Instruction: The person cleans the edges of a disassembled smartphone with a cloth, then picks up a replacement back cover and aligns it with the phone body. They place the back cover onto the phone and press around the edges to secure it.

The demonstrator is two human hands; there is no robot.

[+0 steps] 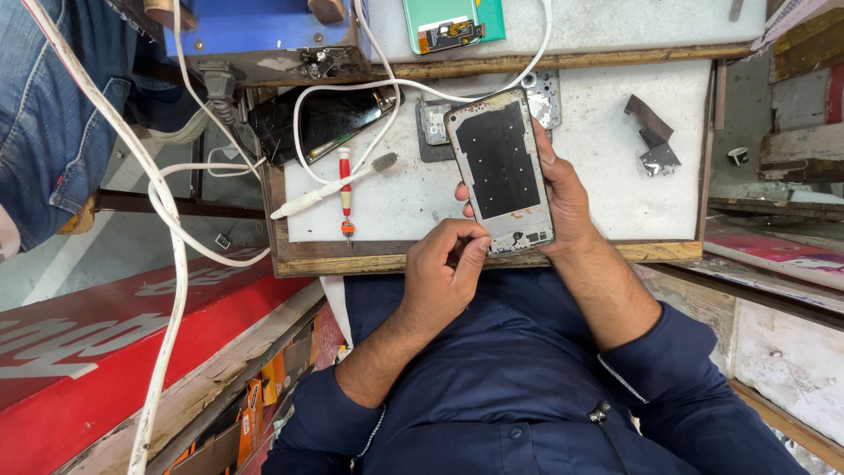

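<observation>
My right hand (567, 198) holds an opened phone frame (501, 167) from its right side, tilted upright over the white work surface (615, 189). The frame is silver with a black inner panel. My left hand (444, 273) is curled at the frame's lower left corner, thumb and fingertips pinched against its bottom edge; whether it holds a small part or tool I cannot tell.
A red-handled screwdriver (345, 189) and a white toothbrush (330, 189) lie left of the frame. A dark phone screen (321, 123), small phone parts (435, 123), a black bracket (652, 141), white cables (176, 229) and a teal phone (453, 22) lie around. Another person's jeans (44, 114) are at left.
</observation>
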